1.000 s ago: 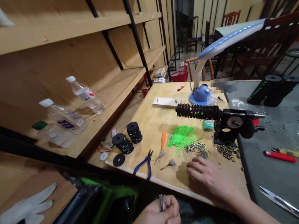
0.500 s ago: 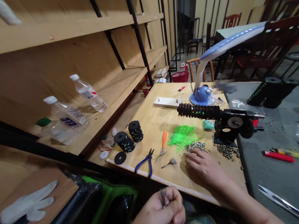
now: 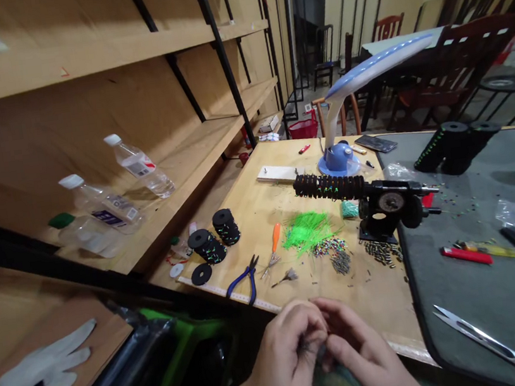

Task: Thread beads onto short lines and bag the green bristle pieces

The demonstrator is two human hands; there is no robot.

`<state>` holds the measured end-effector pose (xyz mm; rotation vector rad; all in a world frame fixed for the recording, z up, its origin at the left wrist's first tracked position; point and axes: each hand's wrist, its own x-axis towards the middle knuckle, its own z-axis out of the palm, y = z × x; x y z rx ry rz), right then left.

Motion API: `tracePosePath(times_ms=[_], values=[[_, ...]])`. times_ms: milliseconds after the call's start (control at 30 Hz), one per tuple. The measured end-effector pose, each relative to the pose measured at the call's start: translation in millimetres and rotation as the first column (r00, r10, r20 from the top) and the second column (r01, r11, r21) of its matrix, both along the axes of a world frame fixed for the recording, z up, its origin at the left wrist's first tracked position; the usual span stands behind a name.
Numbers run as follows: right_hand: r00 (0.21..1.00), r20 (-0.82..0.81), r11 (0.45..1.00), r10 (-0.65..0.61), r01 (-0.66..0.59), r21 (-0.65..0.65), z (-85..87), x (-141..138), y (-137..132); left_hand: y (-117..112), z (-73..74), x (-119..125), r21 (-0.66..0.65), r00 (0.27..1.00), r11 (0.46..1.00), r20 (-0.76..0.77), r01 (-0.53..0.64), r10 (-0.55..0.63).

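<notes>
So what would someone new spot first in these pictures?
The vivid green bristles heaped mid-table on the wooden workbench catch the eye first. Just beyond them, a black studded rod is clamped in a metal stand, near a blue desk lamp. At the front edge, the left hand and right hand meet around a small dark tuft.

Neon-green plastic strands [image 3: 306, 234], blue-handled pliers [image 3: 247, 282], black spools flecked green [image 3: 207, 246], pale-blue desk lamp [image 3: 338, 159]
</notes>
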<state>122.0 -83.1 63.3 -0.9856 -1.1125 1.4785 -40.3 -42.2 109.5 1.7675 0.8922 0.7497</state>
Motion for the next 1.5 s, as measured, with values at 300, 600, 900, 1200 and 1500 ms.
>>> tracePosePath(times_ms=[300,600,900,1200,1500], values=[[0.993,0.115,0.976,0.041,-0.015,-0.218,-24.4,-7.1,6.7,10.6,-30.9,7.4,-0.368,0.985,0.92,0.05,-0.138,0.168],[0.989,0.046,0.926,-0.138,0.146,-0.348,-67.0,-1.6,1.0,15.4,-65.2,16.0,-0.824,0.898,0.566,0.241,-0.011,0.369],[0.967,0.069,0.903,-0.244,0.253,-0.346,-63.7,-1.4,5.7,9.6,-83.2,22.5,-0.718,0.925,0.679,0.138,-0.152,0.353],[0.969,0.089,0.911,-0.231,0.247,-0.33,-67.2,-0.3,0.4,1.3,-84.0,33.2,-0.793,0.886,0.592,0.165,-0.142,0.433],[0.962,0.193,0.936,-0.195,0.242,-0.257,-78.0,2.6,-6.3,-0.4,-85.0,33.2,-0.669,0.915,0.704,0.089,-0.237,0.392]])
